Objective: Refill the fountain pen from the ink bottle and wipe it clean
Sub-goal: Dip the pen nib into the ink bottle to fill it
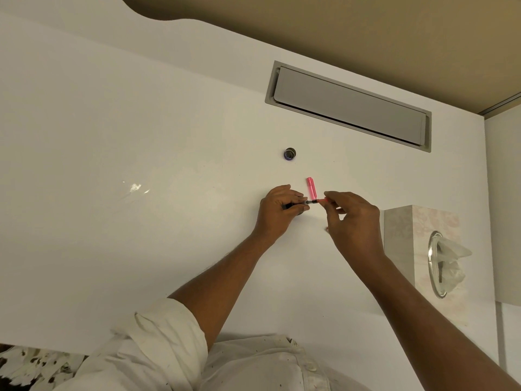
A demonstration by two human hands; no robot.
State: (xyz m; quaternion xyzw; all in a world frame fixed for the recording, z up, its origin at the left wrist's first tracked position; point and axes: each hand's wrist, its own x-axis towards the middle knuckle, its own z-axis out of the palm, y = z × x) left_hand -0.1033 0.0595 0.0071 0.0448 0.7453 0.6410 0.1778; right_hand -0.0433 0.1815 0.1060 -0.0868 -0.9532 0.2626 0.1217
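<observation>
My left hand (pixel 277 208) grips the dark front section of the fountain pen (pixel 306 202), held level above the white desk. My right hand (pixel 349 218) pinches the pink rear part of the pen (pixel 323 200) at its other end, and the two hands almost meet. A pink pen part (pixel 311 189), likely the cap or barrel, lies on the desk just behind the hands. Farther back sits a small dark round item (pixel 289 153), either the ink bottle or its cap. Something dark peeks out under my left hand, mostly hidden.
A tissue box (pixel 408 235) with a tissue (pixel 451 263) sticking out stands at the right, close to my right forearm. A grey cable hatch (pixel 349 105) is set into the desk at the back right. The white desk (pixel 141 165) stretches far to the left.
</observation>
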